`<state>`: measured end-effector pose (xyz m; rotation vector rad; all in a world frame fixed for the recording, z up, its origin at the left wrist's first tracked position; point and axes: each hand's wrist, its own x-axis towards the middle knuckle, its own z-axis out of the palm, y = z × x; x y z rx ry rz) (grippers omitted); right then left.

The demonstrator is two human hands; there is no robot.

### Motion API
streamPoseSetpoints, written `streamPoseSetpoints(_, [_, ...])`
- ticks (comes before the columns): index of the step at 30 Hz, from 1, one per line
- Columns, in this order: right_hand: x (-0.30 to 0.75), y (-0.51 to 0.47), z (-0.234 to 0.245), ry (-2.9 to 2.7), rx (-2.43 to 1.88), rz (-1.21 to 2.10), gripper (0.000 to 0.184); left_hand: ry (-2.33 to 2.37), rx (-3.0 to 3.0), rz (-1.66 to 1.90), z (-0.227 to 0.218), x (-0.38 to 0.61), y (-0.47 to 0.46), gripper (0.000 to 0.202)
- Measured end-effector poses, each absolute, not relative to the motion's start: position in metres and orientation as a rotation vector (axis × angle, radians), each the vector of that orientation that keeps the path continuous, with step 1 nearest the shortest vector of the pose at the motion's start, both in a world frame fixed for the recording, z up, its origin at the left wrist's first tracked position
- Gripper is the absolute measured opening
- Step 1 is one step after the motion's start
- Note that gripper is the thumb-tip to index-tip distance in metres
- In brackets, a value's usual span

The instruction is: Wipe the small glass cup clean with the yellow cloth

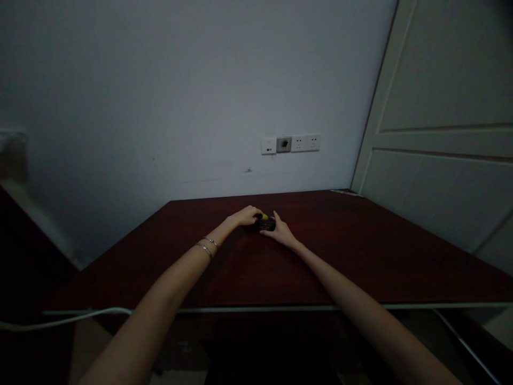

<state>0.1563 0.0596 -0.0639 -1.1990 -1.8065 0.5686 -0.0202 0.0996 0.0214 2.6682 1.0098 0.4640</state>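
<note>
My left hand point(247, 215), with two bracelets on its wrist, is closed around a small black-and-yellow screwdriver-like tool point(264, 216). The yellow part points right, toward my other hand. Below the tool is a small dark object point(265, 225) with a few shiny spots, low over the tabletop; its kind is too dark to make out. My right hand point(279, 231) grips this dark object from the right, thumb on the near side and fingers on the far side. Whether the tool's tip touches the object cannot be seen.
The dark red table point(360, 256) reaches back to a pale wall point(180, 96). Wall sockets point(305, 143) sit above its far edge. A panelled white door point(444, 128) stands at the right. A white cable point(92, 313) runs along the near left edge.
</note>
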Motion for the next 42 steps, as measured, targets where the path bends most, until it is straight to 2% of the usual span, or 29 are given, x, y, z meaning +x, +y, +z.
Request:
streamPoseSetpoints(12, [0.155,0.058,-0.063,-1.856,-1.206,0.527,0.106,1.094,2.747,0.349,0.033,-0.019,0.075,0.034])
streamPoseSetpoints(22, [0.155,0.06,-0.064,-1.869,-1.198,0.532,0.107,1.218,3.043,-0.005,0.043,-0.008,0.06,0.017])
streamPoseSetpoints(27, [0.155,0.059,-0.063,-1.876,-1.185,0.528,0.106,1.279,3.05,-0.112,0.048,-0.002,0.053,0.015])
streamPoseSetpoints(35, [0.155,0.06,-0.065,-1.875,-1.183,0.534,0.106,1.297,2.908,-0.073,0.059,0.0,0.054,0.015])
streamPoseSetpoints(42, [0.154,0.059,-0.064,-1.866,-1.055,0.544,0.1,1.142,2.72,0.216,0.095,0.0,0.067,0.023])
